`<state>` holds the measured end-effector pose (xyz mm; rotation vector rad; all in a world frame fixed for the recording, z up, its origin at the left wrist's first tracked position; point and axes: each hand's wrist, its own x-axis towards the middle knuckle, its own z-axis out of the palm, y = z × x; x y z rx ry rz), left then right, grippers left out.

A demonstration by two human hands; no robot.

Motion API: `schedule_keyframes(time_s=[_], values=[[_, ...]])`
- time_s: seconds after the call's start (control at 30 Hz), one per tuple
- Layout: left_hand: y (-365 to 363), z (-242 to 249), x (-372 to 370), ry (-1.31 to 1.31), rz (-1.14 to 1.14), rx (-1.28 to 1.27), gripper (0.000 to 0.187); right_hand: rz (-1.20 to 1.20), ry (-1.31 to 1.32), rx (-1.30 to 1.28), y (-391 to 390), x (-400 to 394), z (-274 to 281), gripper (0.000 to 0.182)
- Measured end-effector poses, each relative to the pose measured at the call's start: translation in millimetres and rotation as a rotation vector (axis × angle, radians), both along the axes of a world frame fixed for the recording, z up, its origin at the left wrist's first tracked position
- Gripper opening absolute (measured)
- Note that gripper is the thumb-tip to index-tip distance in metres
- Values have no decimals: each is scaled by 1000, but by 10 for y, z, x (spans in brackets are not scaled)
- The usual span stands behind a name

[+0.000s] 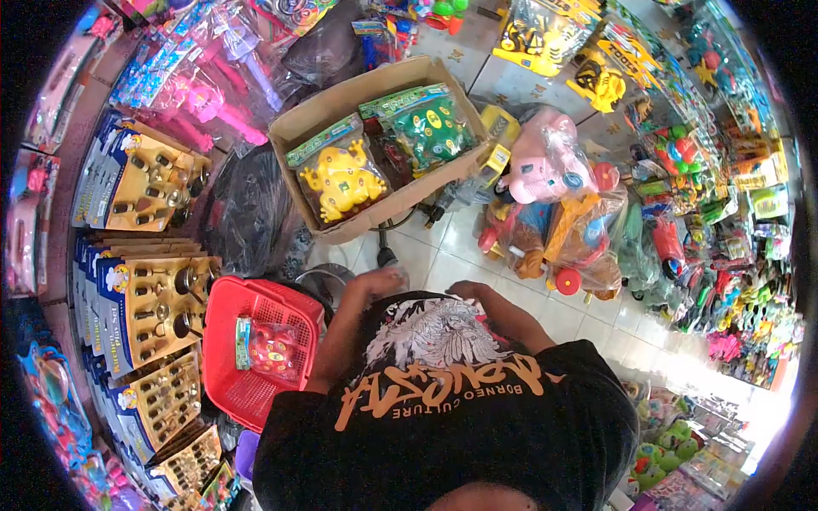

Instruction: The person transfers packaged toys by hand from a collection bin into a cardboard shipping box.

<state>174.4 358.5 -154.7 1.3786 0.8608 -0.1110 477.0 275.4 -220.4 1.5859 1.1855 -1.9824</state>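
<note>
Near the lower hem of the black shirt, my left hand (386,280) lies open with no object visible in it. On the other side of the hem my right hand (466,290) is also open, its fingers partly hidden by the shirt. Beyond both hands stands a cardboard box (362,228). It holds a bagged yellow frog toy (342,180) at left and a bagged green toy (430,129) at right. Beside my left forearm, a red plastic basket (228,366) holds a bagged red toy (277,352).
Carded kitchen sets (158,302) line the left. A bagged pink toy (547,162) and other bagged toys (571,234) are right of the box. Toy packs (673,221) hang along the right side. Tiled floor (452,255) shows between my hands and the box.
</note>
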Motion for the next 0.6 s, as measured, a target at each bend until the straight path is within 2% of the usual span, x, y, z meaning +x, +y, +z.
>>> schedule_keyframes(time_s=[0.03, 0.07, 0.1, 0.17, 0.2, 0.23, 0.3, 0.33, 0.37, 0.47, 0.6], values=[[-154, -142, 9, 27, -211, 25, 44, -133, -21, 13, -10, -37, 232, 52], [-298, -267, 10, 56, -422, 48, 45, -354, -9, -146, 41, -83, 447, 51], [-433, -399, 15, 64, -428, 46, 45, -445, 91, -131, 14, -70, 567, 57], [-732, -575, 50, 216, -383, 55, 45, -451, 89, -28, -33, -152, 699, 56], [-678, 355, 98, 320, -349, 28, 50, -422, 107, 37, -109, -161, 646, 54], [-775, 346, 86, 335, -342, 15, 50, -414, 122, 24, -222, -189, 588, 54], [-1022, 198, 4, 342, -127, 72, 55, -379, 85, 30, -429, -299, 517, 53], [-1138, 72, -23, 299, -69, 140, 61, -278, -8, 5, -540, -373, 519, 44], [-1284, 129, -44, 315, -46, 118, 61, -250, 4, -15, -653, -469, 555, 44], [-1573, 284, -124, 256, 226, 95, 60, -88, 105, 134, -709, -645, 693, 38], [-1912, 464, -369, 247, 273, -6, 60, 119, 247, 331, -744, -845, 851, 32]])
